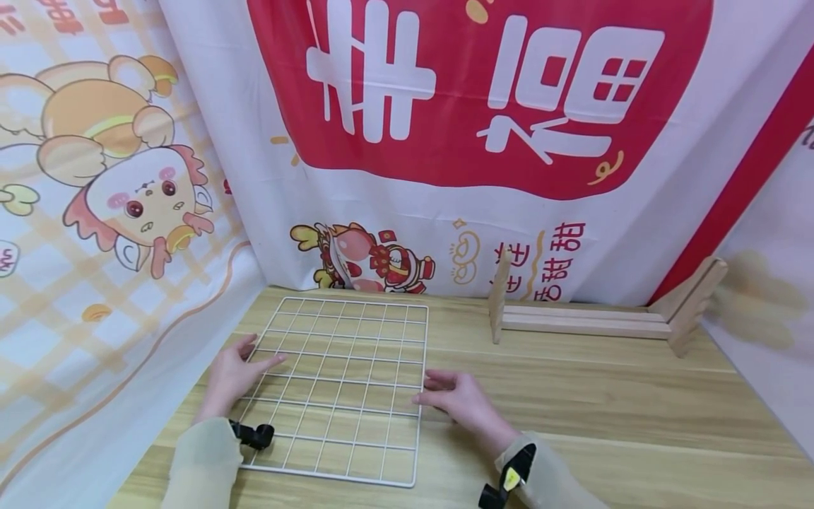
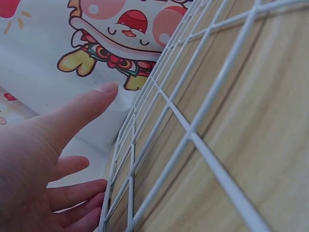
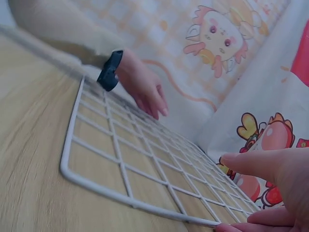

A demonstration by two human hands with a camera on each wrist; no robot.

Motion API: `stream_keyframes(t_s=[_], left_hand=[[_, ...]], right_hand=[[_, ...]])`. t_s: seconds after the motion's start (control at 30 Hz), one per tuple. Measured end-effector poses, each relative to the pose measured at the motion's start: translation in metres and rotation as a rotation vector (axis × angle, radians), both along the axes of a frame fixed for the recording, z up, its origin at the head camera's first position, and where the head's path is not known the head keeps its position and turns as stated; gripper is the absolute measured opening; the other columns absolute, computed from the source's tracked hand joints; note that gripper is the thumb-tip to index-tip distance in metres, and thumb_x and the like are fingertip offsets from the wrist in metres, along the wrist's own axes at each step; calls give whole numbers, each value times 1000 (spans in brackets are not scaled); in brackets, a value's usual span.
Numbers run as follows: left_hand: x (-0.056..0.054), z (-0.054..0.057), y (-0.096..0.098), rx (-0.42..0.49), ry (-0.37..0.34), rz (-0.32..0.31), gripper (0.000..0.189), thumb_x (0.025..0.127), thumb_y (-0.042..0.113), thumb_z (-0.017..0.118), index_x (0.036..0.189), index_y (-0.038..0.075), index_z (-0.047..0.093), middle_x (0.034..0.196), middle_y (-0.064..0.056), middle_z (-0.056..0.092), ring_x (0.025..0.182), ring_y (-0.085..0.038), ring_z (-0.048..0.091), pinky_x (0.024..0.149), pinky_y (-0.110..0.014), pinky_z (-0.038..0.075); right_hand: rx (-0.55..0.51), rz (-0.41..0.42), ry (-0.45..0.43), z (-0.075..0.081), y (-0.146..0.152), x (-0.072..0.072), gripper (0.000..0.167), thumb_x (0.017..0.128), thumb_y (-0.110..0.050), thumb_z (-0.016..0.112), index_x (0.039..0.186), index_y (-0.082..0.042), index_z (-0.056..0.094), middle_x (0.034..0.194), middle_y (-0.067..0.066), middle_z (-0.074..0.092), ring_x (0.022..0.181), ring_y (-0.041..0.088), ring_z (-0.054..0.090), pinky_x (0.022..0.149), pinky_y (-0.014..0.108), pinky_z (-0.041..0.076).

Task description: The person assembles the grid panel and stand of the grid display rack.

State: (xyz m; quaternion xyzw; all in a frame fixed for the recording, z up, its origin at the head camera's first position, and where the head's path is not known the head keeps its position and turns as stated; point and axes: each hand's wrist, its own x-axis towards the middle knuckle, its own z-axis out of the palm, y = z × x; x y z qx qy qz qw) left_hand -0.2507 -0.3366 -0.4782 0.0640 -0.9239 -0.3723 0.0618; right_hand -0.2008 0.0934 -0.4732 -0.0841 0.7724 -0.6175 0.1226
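Note:
A white wire grid panel [image 1: 343, 396] lies flat on the wooden table. At its left edge is my left hand [image 1: 232, 375], with the thumb stretched over the wires and the other fingers at the outer side. The left wrist view shows those fingertips right at the rim and the thumb raised clear of it. On the opposite edge my right hand [image 1: 461, 399] has its fingertips against the border wire. In the right wrist view the right thumb [image 3: 256, 163] is held above the grid, apart from the lower fingers.
A wooden rack [image 1: 585, 322] with two notched uprights stands at the back right, near the printed cloth [image 1: 458, 205] hanging behind the table [image 1: 572, 410]. Another printed cloth [image 1: 210, 297] hangs on the left. Each wrist carries a black camera mount [image 1: 254, 435].

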Motion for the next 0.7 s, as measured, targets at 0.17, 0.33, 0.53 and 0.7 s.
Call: stream_keyframes(t_s=[0.17,0.33,0.53,0.7], left_hand=[[0,1,1,33,-10,12,107,81,57,82,154,-5,33,146,-36,44,135,-51,42,111,-61,36],[0,1,0,44,-19,0,105,83,52,83,155,-6,32,146,-36,43,135,-51,41,111,-61,36],[-2,1,-1,69,-18,-22,102,85,48,83,154,-8,32,148,-36,41,136,-52,40,112,-61,35],[-8,-3,4,111,-27,-63,101,86,46,82,153,-10,31,144,-33,48,132,-48,47,109,-57,41]], right_hand=[[-68,-34,-72,1,1,0,74,87,-22,83,142,13,47,131,26,63,122,37,60,109,51,43],[-85,-50,-110,0,2,-3,77,86,-23,83,143,13,46,126,23,65,119,32,62,108,49,45],[-75,-64,-64,-4,-2,-6,57,87,-9,79,134,13,57,112,17,71,101,18,65,91,30,52],[-47,-73,-88,4,-8,-6,49,88,-9,78,132,4,64,126,18,67,109,21,64,98,38,51]])
